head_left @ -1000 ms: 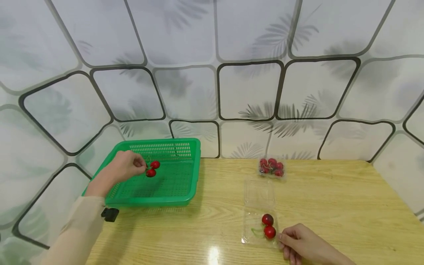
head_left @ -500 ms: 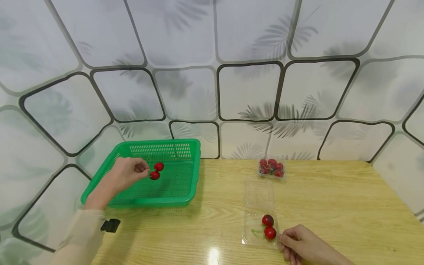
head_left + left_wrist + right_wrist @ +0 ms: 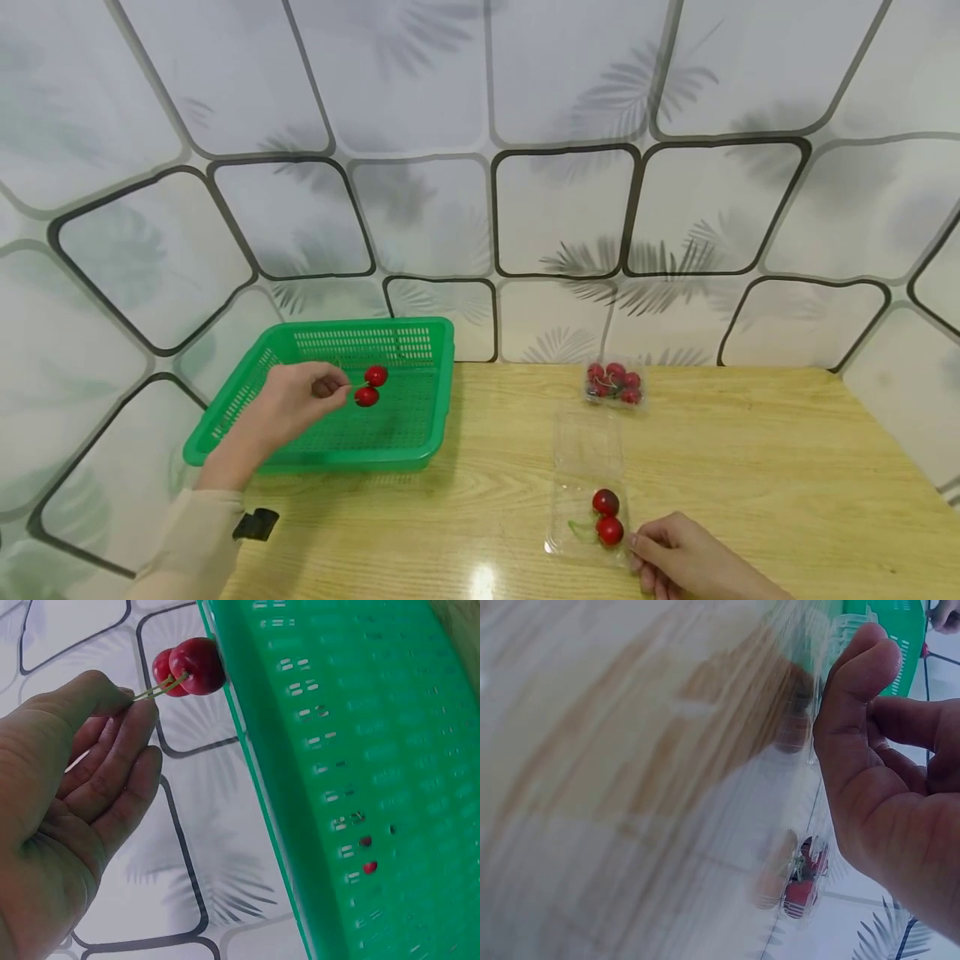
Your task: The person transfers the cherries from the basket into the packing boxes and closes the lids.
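My left hand (image 3: 296, 408) pinches the thin stems of a pair of red cherries (image 3: 376, 376) over the green plastic basket (image 3: 360, 457). In the left wrist view, thumb and index finger meet on the stems, and the cherries (image 3: 197, 666) are beyond the fingertips. At the lower right, my right hand (image 3: 686, 554) grips the near right edge of an open clear plastic clamshell box (image 3: 588, 442) between thumb and curled fingers. Two dark red cherries (image 3: 608, 530) with a green stem lie in its near half. The right wrist view shows curled fingers (image 3: 847, 690) at the box's edge.
A second clear box (image 3: 615, 383) holding several cherries stands at the back, near the patterned wall (image 3: 562, 208). The wooden table (image 3: 502, 467) runs between the basket and the boxes. A black strap piece (image 3: 256, 524) is at my left wrist.
My left hand has moved a little to the right and nearer over the basket, carrying the pair of cherries by the stems. My right hand has stayed at the box's edge.
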{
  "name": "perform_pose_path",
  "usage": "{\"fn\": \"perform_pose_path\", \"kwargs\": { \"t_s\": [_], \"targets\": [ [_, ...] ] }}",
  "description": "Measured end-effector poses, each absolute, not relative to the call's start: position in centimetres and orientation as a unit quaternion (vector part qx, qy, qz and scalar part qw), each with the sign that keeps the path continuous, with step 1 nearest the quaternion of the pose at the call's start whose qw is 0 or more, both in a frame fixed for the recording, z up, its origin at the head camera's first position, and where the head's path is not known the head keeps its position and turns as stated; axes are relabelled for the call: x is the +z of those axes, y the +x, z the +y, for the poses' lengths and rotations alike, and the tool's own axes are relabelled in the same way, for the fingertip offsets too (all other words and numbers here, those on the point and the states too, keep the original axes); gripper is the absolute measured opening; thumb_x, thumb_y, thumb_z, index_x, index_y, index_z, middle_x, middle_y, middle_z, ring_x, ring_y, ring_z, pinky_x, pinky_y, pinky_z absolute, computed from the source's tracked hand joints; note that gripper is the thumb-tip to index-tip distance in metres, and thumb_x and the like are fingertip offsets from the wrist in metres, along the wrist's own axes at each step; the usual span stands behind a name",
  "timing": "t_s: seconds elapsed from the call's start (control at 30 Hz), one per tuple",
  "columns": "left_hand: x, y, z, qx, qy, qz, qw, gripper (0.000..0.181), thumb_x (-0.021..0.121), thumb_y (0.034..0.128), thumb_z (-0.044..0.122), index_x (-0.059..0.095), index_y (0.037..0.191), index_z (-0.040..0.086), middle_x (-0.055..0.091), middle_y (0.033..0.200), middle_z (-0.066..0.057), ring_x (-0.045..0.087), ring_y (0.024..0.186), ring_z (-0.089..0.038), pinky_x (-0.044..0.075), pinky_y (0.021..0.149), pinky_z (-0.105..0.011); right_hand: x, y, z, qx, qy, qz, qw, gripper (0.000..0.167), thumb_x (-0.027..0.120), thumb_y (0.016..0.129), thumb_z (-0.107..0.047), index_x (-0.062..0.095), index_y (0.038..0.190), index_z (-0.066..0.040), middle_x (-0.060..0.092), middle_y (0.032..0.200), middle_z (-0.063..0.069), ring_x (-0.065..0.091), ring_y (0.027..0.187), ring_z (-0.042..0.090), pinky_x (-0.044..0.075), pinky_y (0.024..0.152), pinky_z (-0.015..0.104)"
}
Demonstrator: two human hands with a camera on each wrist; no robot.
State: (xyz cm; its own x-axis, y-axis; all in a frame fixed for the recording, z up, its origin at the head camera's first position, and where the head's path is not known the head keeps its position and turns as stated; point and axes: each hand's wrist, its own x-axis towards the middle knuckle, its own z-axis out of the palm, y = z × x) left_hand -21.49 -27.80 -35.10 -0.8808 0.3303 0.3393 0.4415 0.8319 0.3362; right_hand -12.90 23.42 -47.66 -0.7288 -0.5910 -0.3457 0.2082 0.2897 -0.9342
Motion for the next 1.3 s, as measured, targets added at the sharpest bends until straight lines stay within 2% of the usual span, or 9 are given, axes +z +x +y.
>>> {"fn": "perform_pose_path", "kwargs": {
  "t_s": [0.13,0.3,0.6,0.83,1.07,1.3],
  "targets": [
    [-35.3,-21.4,-27.2,-0.213,-0.227,-0.938,0.151,0.009,0.074,0.0903,0.004,0.075,0.089,0.013,0.073,0.081,0.005,0.065,0.070,-0.002,0.055,0.063,-0.022,-47.8,-12.8,23.3,-0.583,-0.130,0.725,0.343,0.039,0.045,0.110,-0.016,0.067,0.092,0.010,0.064,0.072,-0.001,0.055,0.058,0.002,0.045,0.051,0.012],
    [-35.4,-21.5,-26.7,-0.207,-0.234,-0.936,0.160,0.011,0.074,0.0896,0.003,0.075,0.088,0.014,0.072,0.081,0.006,0.064,0.070,0.000,0.055,0.062,-0.021,-47.5,-12.9,23.3,-0.586,-0.125,0.720,0.350,0.039,0.047,0.110,-0.020,0.068,0.092,0.006,0.063,0.072,-0.002,0.054,0.059,0.002,0.046,0.051,0.012],
    [-35.5,-21.1,-26.0,-0.209,-0.247,-0.931,0.171,0.013,0.076,0.0882,0.002,0.075,0.090,0.015,0.072,0.082,0.006,0.065,0.071,-0.002,0.055,0.064,-0.023,-47.5,-12.9,23.1,-0.583,-0.121,0.723,0.351,0.038,0.047,0.110,-0.021,0.069,0.091,0.004,0.063,0.072,-0.002,0.054,0.059,0.003,0.046,0.051,0.012],
    [-35.7,-21.1,-25.3,-0.217,-0.291,-0.910,0.201,0.016,0.078,0.0854,0.000,0.074,0.088,0.015,0.073,0.083,0.005,0.066,0.071,-0.003,0.058,0.063,-0.026,-47.5,-13.0,23.0,-0.578,-0.122,0.728,0.347,0.038,0.046,0.110,-0.020,0.068,0.091,0.004,0.063,0.071,-0.002,0.055,0.058,0.003,0.046,0.050,0.012],
    [-35.9,-20.9,-24.5,-0.221,-0.331,-0.890,0.224,0.017,0.079,0.0844,-0.001,0.074,0.090,0.015,0.074,0.085,0.005,0.066,0.071,-0.001,0.055,0.064,-0.018,-47.4,-12.9,22.9,-0.578,-0.122,0.728,0.347,0.038,0.046,0.110,-0.021,0.069,0.091,0.004,0.063,0.071,-0.001,0.056,0.058,0.003,0.046,0.050,0.013],
    [-35.4,-20.5,-23.2,-0.230,-0.343,-0.887,0.208,0.016,0.078,0.0857,0.001,0.074,0.092,0.015,0.073,0.087,0.005,0.066,0.074,-0.001,0.056,0.067,-0.018,-47.5,-12.9,23.1,-0.572,-0.119,0.734,0.346,0.038,0.047,0.110,-0.022,0.069,0.091,0.004,0.063,0.071,-0.001,0.055,0.057,0.004,0.046,0.049,0.013]
  ]
}}
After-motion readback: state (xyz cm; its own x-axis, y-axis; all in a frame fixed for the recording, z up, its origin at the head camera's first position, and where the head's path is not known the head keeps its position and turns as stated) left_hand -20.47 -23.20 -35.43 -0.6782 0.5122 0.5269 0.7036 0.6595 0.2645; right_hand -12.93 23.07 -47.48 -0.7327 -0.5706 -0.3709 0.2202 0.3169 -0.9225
